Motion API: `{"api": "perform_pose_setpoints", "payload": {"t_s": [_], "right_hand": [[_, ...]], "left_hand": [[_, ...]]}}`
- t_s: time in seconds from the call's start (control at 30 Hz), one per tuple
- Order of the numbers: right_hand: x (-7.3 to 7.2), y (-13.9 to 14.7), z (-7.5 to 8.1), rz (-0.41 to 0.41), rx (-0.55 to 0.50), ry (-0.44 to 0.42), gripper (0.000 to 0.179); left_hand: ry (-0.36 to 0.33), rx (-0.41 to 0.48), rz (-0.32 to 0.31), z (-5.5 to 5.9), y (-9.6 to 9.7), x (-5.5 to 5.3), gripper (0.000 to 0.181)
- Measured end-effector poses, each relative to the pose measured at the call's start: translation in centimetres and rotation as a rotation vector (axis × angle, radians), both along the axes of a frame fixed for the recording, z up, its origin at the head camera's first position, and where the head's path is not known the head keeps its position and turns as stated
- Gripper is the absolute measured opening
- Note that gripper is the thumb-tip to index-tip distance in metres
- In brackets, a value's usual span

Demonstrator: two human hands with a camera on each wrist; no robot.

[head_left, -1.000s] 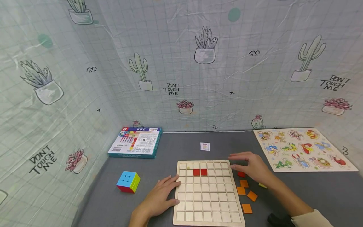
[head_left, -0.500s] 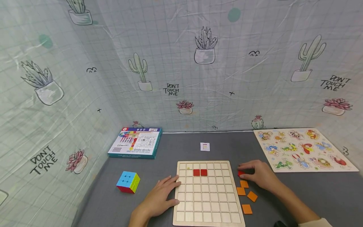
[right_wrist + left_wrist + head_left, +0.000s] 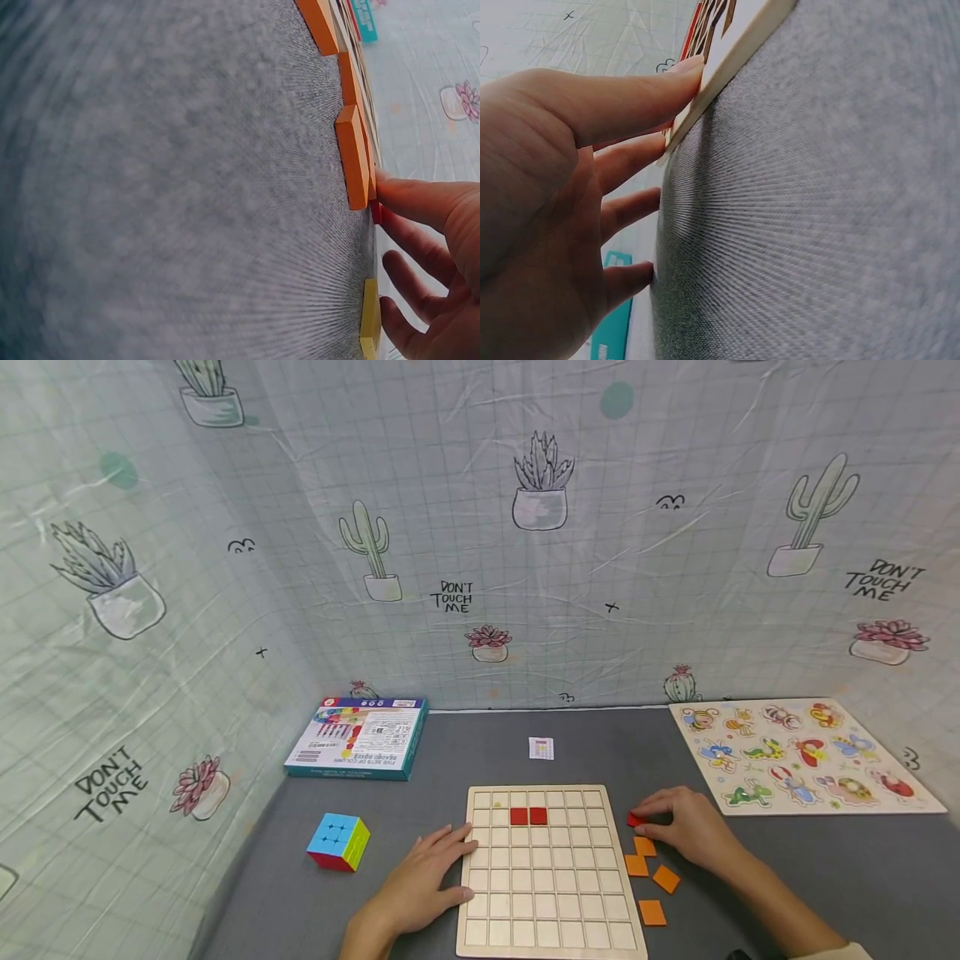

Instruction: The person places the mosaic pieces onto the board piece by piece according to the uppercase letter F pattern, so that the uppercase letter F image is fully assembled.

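Head cam: RH [image 3: 688, 825] pinches red tile [image 3: 634, 819], partly hidden; LH [image 3: 426, 878] spread, touching bd [image 3: 546, 881].

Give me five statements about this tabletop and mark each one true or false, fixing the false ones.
1. Two red tiles sit side by side on the wooden board. True.
2. The left hand rests on the puzzle cube. False: it touches the left edge of the wooden board, apart from the cube.
3. The right hand pinches another red tile beside the wooden board. True.
4. All four orange tiles are set in the wooden board's squares. False: they lie on the table, to the right of the board.
5. The puzzle cube's top face is blue. True.
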State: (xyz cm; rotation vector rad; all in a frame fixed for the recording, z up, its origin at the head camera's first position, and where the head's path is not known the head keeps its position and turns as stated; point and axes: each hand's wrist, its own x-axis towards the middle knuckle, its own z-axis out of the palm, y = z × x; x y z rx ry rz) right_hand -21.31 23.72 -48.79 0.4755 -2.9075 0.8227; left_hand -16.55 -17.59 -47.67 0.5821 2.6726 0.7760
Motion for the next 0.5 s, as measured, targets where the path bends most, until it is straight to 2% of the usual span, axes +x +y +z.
{"api": "perform_pose_setpoints", "payload": {"t_s": [0.5], "right_hand": [[-0.18, 0.08, 0.46, 0.015, -0.001, -0.014, 0.013]], "left_hand": [[0.0, -0.007, 0.007, -0.16, 0.0, -0.07, 0.061]]}}
